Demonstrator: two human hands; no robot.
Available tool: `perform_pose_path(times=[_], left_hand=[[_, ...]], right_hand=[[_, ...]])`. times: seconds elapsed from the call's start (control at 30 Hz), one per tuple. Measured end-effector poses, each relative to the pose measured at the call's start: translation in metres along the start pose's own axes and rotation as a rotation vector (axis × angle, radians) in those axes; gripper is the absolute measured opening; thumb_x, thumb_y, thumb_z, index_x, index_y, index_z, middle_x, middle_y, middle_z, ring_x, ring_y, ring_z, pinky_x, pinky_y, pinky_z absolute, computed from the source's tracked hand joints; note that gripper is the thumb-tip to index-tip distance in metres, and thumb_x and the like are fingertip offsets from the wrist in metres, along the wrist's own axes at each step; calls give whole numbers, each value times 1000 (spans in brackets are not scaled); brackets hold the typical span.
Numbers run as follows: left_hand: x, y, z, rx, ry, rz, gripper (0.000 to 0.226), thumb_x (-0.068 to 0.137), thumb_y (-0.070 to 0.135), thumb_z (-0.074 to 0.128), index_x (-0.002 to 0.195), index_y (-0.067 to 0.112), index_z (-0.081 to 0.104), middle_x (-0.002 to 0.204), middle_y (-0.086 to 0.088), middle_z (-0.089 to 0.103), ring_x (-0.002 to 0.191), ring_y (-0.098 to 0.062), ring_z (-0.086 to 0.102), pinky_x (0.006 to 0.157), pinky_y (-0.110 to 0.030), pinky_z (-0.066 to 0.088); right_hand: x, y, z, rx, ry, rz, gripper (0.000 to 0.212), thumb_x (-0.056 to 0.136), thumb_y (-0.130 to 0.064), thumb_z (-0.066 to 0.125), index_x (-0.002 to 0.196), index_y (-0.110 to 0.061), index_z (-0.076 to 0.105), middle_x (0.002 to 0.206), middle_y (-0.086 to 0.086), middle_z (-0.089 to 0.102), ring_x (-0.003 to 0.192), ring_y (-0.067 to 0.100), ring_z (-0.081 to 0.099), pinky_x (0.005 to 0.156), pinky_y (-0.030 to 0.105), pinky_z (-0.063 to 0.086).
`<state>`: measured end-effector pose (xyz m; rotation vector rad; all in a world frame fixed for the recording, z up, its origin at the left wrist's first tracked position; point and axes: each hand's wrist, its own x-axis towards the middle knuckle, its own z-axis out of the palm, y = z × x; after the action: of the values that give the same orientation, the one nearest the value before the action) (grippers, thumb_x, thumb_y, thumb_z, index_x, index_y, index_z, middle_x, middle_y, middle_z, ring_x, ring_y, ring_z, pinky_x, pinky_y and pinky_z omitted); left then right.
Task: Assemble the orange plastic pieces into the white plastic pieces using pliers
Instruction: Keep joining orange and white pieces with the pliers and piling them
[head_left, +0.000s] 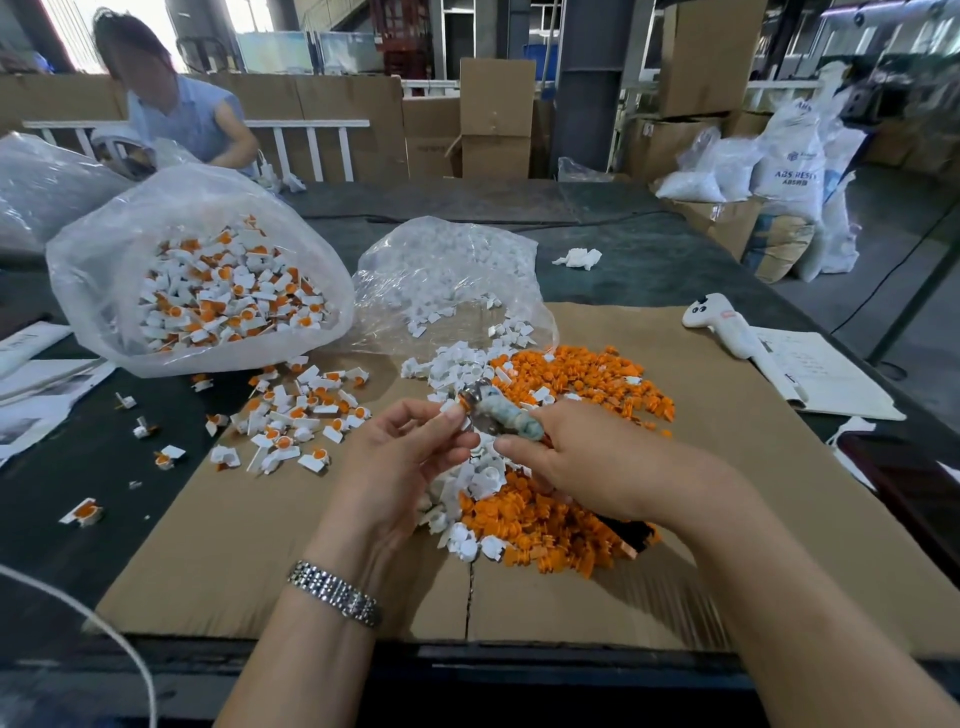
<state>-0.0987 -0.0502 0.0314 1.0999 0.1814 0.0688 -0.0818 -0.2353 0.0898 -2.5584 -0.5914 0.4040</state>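
Left hand (410, 457) pinching a white piece (451, 407) at pliers (493, 413) tip; right hand (582, 457) wrapped round the handles. Beneath, orange pieces (587, 376) heaped on cardboard (260, 545). Bare cardboard near and right; bag (104, 244) far left.

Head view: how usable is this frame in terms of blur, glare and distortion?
Head view: strong wide-angle bending at the edges; bright windows blown out at top left; glare on the plastic bag; left hand, right hand and the pliers slightly soft, so the piece at the pliers' tip is hard to make out.
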Motion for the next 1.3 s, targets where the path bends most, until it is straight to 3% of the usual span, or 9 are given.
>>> perform_pose_path(times=[0.17, 0.33, 0.47, 0.63, 0.73, 0.97, 1.07, 1.17, 1.3], left_hand=[[1, -1, -1, -10, -3, -5, 20, 72, 7, 78, 87, -1, 68, 73, -13, 73, 66, -18, 74, 60, -20, 59], [2, -5, -1, -34, -3, -28, 12, 74, 8, 76, 82, 0, 72, 75, -15, 74, 69, -20, 75, 61, -21, 60], [2, -3, -3, -6, 19, -8, 7, 79, 11, 75, 76, 9, 81, 84, -19, 76, 80, -26, 78, 66, -22, 61], [-2, -3, -9, 131, 65, 40, 9, 90, 12, 73, 87, 8, 80, 88, -18, 78, 85, -28, 78, 68, -22, 61], [-6, -3, -12, 220, 106, 63, 6, 85, 17, 78, 87, 12, 82, 85, -15, 79, 80, -25, 78, 66, -21, 60], [9, 8, -49, 631, 518, 281, 11, 93, 17, 75, 90, 28, 76, 78, 7, 77, 72, -6, 74, 66, -24, 58], [16, 16, -70, 808, 676, 345, 20, 96, 19, 72, 114, 26, 74, 105, 6, 76, 88, -8, 72, 77, -30, 58], [16, 16, -77, 968, 654, 382, 28, 97, 22, 70, 125, 25, 70, 116, 9, 70, 87, -3, 64, 71, -27, 53], [15, 10, -74, 1093, 434, 302, 18, 96, 19, 70, 104, 34, 73, 96, 18, 69, 83, 0, 63, 65, -23, 49]], right_hand=[[2, 5, 4, -9, 41, -6, 44, 101, -51, 47, 73, -18, 47, 62, 1, 42, 52, 14, 34, 50, 29, 32], [3, 8, 8, -74, 71, -19, 50, 99, -56, 47, 70, -15, 49, 61, 3, 48, 51, 19, 39, 50, 34, 38], [-1, 18, -1, 26, 31, -40, 54, 99, -60, 44, 84, -10, 62, 77, 11, 71, 72, 30, 67, 71, 48, 55], [13, 50, -8, -62, 184, 152, 44, 97, -64, 42, 91, -22, 54, 87, 6, 65, 76, 23, 61, 67, 40, 49], [28, 69, -1, -248, 264, 350, 51, 98, -60, 44, 118, -15, 53, 115, 11, 58, 103, 28, 58, 89, 47, 51], [36, 86, 20, -451, 331, 463, 74, 94, -68, 43, 142, -12, 41, 142, 21, 44, 132, 40, 41, 107, 53, 35], [39, 87, 23, -463, 319, 468, 73, 94, -71, 38, 139, -14, 46, 142, 19, 45, 132, 38, 40, 106, 53, 35], [39, 84, 21, -431, 335, 441, 68, 94, -69, 41, 136, -16, 48, 143, 16, 43, 134, 35, 36, 105, 54, 35], [37, 77, 13, -379, 407, 338, 46, 95, -52, 57, 131, -23, 53, 134, 6, 50, 130, 28, 40, 101, 50, 38]])
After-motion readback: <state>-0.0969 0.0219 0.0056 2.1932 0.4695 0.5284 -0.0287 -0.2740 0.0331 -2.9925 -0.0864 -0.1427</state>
